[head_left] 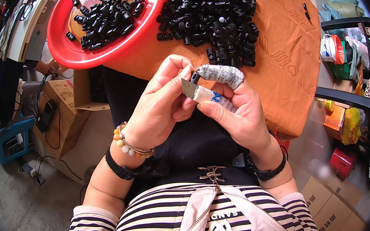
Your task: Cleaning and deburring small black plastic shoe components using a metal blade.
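Note:
My left hand [153, 101] pinches a small black plastic part [194, 78] between thumb and fingers, above my lap at the table's near edge. My right hand [247, 112] grips a flat metal blade [189, 90] by its handle, which is wrapped in white material with blue marks [214, 99]. The blade's edge lies against or very close to the black part; contact is hard to tell. A grey knitted sleeve [224, 74] covers my right index finger, which bends over the part. Just beyond my hands, a big heap of similar black parts [213, 10] lies on the table.
An orange cloth [282, 80] covers the table. On its left a red basin [58, 50] holds more black parts. Cardboard boxes [60, 96], cables and a blue stool [2, 147] stand left, near another person. A black rack [354, 99] and cartons [332, 208] stand right.

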`<state>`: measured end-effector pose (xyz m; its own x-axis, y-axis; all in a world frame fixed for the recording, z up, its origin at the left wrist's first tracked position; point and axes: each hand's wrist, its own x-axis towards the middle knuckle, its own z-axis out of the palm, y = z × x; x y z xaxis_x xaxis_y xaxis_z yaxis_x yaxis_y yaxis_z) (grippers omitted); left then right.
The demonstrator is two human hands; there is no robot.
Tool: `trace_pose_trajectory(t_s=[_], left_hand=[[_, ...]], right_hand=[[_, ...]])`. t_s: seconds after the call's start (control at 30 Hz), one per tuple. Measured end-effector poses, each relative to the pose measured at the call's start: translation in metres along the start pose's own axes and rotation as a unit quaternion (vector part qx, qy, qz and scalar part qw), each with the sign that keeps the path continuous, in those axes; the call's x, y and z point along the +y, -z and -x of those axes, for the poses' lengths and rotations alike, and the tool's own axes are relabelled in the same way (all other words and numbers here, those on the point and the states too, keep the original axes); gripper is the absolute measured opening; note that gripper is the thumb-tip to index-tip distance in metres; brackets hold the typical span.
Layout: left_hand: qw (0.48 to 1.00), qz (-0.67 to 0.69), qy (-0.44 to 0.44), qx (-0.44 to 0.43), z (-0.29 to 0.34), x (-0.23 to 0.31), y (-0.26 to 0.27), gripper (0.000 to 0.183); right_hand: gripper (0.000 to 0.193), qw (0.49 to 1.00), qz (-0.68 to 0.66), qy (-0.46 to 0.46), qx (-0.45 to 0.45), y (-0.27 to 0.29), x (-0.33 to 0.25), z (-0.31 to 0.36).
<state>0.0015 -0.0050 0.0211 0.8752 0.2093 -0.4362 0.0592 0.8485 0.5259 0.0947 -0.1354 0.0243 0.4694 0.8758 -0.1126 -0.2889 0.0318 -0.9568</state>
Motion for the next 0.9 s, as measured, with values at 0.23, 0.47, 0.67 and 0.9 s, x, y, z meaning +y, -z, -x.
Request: trace_pose_trajectory(t_s=[0.23,0.47,0.67,0.9], left_hand=[[0.997,0.001,0.008,-0.07,-0.0007,-0.0004,0.0086,0.012],[0.999,0.025,0.016,-0.031,-0.0015,0.0005,0.0055,0.01],[0.999,0.018,0.004,-0.034,-0.0013,0.0006,0.0042,0.009],[0.999,0.0,-0.01,-0.033,-0.0005,0.0,0.0039,0.009]], right_hand=[[0.036,1.0,-0.006,0.005,0.019,0.0036,0.0015,0.0006],[0.041,1.0,-0.012,-0.004,-0.002,0.002,-0.0019,0.0017],[0.042,1.0,0.015,0.004,-0.008,-0.001,-0.0027,0.0015],[0.041,1.0,0.022,0.006,-0.012,0.0005,-0.0007,0.0022]])
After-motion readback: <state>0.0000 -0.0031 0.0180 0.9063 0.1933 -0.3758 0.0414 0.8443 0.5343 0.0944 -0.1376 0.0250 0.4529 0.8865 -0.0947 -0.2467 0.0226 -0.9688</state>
